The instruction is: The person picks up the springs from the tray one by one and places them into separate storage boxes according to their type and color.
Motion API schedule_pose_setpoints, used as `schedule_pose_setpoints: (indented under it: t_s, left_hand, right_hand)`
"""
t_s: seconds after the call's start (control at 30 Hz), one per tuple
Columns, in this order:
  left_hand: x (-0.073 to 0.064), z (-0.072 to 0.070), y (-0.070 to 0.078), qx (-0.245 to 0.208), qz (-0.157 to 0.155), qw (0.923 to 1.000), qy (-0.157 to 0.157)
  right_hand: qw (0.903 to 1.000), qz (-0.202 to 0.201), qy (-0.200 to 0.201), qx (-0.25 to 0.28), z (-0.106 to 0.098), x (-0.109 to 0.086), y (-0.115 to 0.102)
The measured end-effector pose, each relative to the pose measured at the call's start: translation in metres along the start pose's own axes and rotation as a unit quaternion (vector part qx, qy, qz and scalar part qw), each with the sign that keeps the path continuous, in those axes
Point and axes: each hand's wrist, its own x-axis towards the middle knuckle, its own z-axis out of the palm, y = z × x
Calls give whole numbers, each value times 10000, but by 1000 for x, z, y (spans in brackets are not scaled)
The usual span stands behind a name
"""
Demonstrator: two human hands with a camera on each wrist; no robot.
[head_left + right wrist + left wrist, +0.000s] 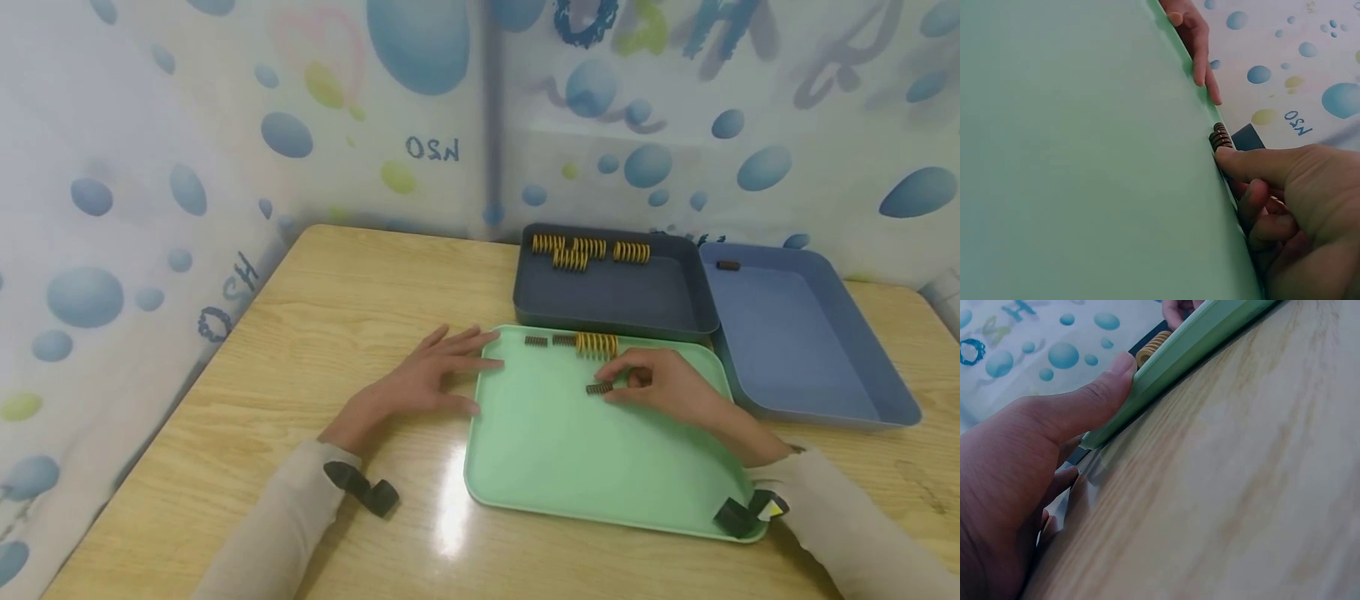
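Observation:
A light green tray (555, 454) lies on the table. Over its upper right part, my right hand (663, 383) pinches a small dark coil spring (597, 389) between thumb and fingertips. In the right wrist view the thumb is against dark spring coils (1217, 139). My left hand (431, 375) rests at the tray's left edge, fingers spread and fairly straight, some reaching over the rim. Along the tray's far edge lie two small dark springs (536, 342) and a larger yellow spring (597, 346), side by side in a row.
Behind the green tray stands a dark grey tray (675, 292) with several yellow springs (570, 260). To its right, a blue tray (813, 342) holds a small dark spring (727, 265) in its far left corner. A patterned wall (420, 192) borders the table's back and left.

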Motion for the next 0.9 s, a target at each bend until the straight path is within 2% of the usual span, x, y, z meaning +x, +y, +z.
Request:
schedule_pose_setpoints:
  t_s: [0.5, 0.9]
  left_hand:
    - [0, -1, 2, -26, 29, 10000, 7]
    - [1, 0, 0, -21, 43, 10000, 16]
  right_hand:
    - [9999, 53, 15, -85, 1, -1, 4]
    - [9995, -183, 170, -206, -4, -3, 4]
